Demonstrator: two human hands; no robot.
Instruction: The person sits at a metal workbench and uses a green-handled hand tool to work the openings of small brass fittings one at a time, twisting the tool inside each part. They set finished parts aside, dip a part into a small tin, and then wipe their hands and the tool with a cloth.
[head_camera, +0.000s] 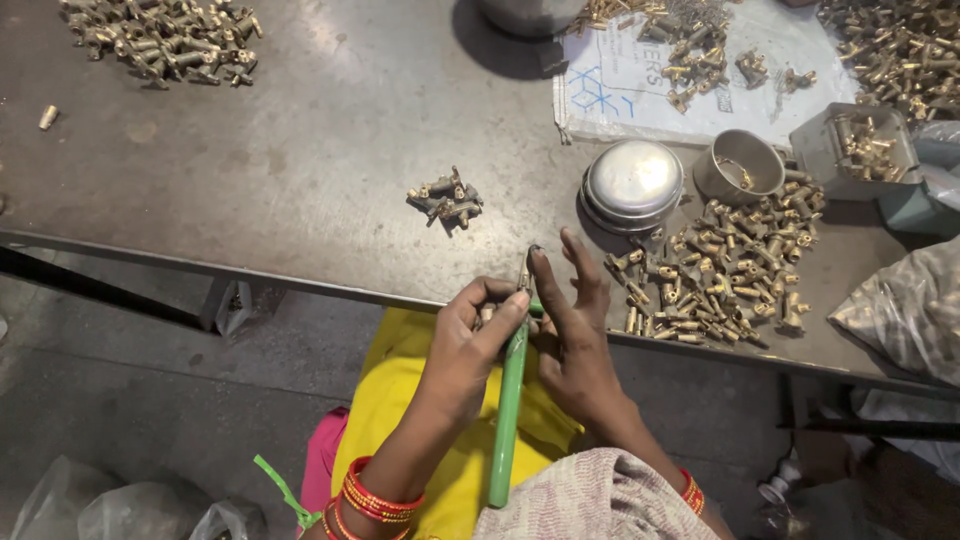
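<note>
Grey metal worktop (300, 170) carries heaps of brass fittings (730, 275). At its near edge we see the left hand (465, 350) pinching a small brass fitting (523, 275) atop an upright green-handled tool (508, 410), whose long axis runs toward the body; right hand (575, 340) fingers (545, 285) press alongside.

The tool handle (508, 410) held in the left hand (468, 345) and right hand (572, 330) is bright green, and the cloth (400, 380) under the grip is yellow with a pink edge. Red and gold bangles (372, 497) ring the left wrist. Past the fingers, the table (300, 150) is dark grey, the brass fittings (730, 275) are gold-brown, and the round lid (633, 183) is shiny silver.
</note>
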